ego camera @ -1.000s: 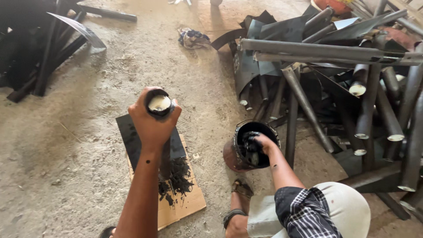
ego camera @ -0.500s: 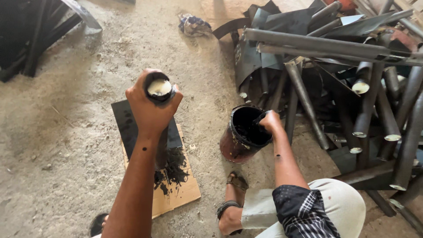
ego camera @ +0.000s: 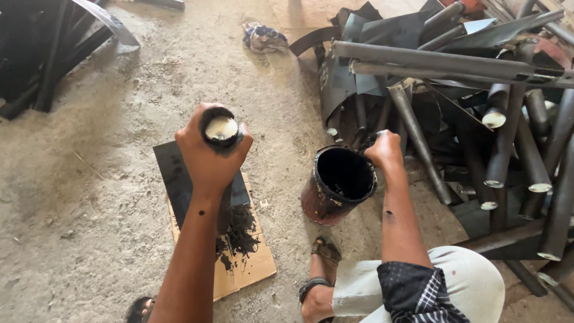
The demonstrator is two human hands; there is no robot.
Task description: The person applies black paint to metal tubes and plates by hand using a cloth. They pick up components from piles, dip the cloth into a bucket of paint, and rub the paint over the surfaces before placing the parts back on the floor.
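Dusty concrete floor (ego camera: pixel 89 197) carries everything. Left hand (ego camera: pixel 210 157), grip clenched, holds an upright dark metal pipe (ego camera: pixel 222 133) over paint-stained brown cardboard (ego camera: pixel 248 266). Right hand (ego camera: pixel 385 149) grasps the rim of a tilted black paint bucket (ego camera: pixel 338 184), beside piled grey steel pipes (ego camera: pixel 496 119).

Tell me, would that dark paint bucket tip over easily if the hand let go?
Probably. The bucket is tilted, held at the rim by the right hand. It looks nearly empty inside, so likely light. Its round body might roll on the dusty floor.
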